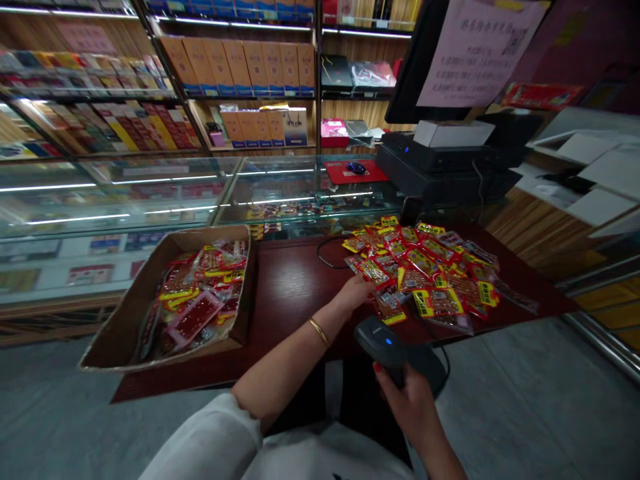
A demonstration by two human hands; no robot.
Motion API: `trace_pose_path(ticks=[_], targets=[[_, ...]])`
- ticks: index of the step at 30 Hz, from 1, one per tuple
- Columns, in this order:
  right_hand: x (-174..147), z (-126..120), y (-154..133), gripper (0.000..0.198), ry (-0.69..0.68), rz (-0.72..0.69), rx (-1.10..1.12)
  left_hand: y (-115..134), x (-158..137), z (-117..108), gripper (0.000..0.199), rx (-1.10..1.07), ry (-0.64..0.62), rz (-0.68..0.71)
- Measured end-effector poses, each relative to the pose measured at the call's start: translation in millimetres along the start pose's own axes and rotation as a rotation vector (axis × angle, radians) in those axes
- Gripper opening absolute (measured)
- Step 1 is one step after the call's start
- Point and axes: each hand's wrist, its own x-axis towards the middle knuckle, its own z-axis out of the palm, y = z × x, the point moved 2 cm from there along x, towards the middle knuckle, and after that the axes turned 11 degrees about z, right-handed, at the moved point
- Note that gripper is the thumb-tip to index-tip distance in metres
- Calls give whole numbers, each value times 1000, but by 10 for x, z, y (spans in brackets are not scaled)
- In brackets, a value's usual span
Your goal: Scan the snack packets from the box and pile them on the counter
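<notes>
My left hand (pixel 356 291) reaches to the near left edge of a spread pile of snack packets (pixel 410 257), red and yellow with clear fronts. Its fingers are closed on one snack packet (pixel 374 271) at that edge; the thumb is partly hidden. In front of the pile, my right hand (pixel 413 393) is wrapped round the handle of a dark barcode scanner (pixel 383 340) with a blue light on top. The scanner's head points towards the packets.
An open cardboard box (pixel 249 287) holding more packets stands on the dark red table (pixel 287 273) at left. Behind are a glass counter (pixel 195 193), a mouse (pixel 356 168) on a red mat, and a monitor (pixel 415 73). A black cable (pixel 320 253) lies beside the pile.
</notes>
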Motion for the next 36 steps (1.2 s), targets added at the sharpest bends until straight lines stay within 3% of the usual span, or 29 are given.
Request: trace_pose_path(ticks=[4, 7, 11, 13, 15, 17, 19, 21, 25, 29, 31, 33, 36], targets=[[-9, 69, -58, 48, -33, -24, -4, -46, -158, -119, 37, 153, -38, -73], [-65, 121, -41, 50, -4, -2, 7, 119, -446, -347, 38, 271, 33, 80], [-47, 179, 72, 54, -31, 76, -49, 702, -1190, -1026, 33, 675, 294, 436], [-7, 206, 96, 55, -83, 97, -65, 1009, -1624, -1496, 32, 931, 499, 450], [25, 229, 67, 56, -125, 78, -65, 1223, -1986, -1960, 34, 1264, 668, 294], [41, 252, 3, 56, -146, 36, -58, 1295, -2218, -2331, 40, 1515, 668, -17], [45, 280, -60, 56, -152, -3, -49, 1254, -2330, -2554, 53, 1626, 576, -292], [43, 310, -91, 56, -155, -27, -45, 1163, -2347, -2634, 63, 1664, 478, -402], [36, 339, -58, 52, -166, -53, -54, 1020, -2260, -2639, 77, 1733, 396, -377], [29, 308, -5, 50, -155, -66, -59, 1042, -2217, -2690, 43, 1727, 361, -322], [25, 278, 3, 50, -124, -61, -49, 1109, -2245, -2718, 27, 1679, 429, -314], [22, 250, 2, 49, -105, -53, -46, 1195, -2288, -2704, 25, 1591, 575, -249], [29, 219, 0, 48, -91, -42, -56, 1293, -2312, -2531, 27, 1225, 796, 62]])
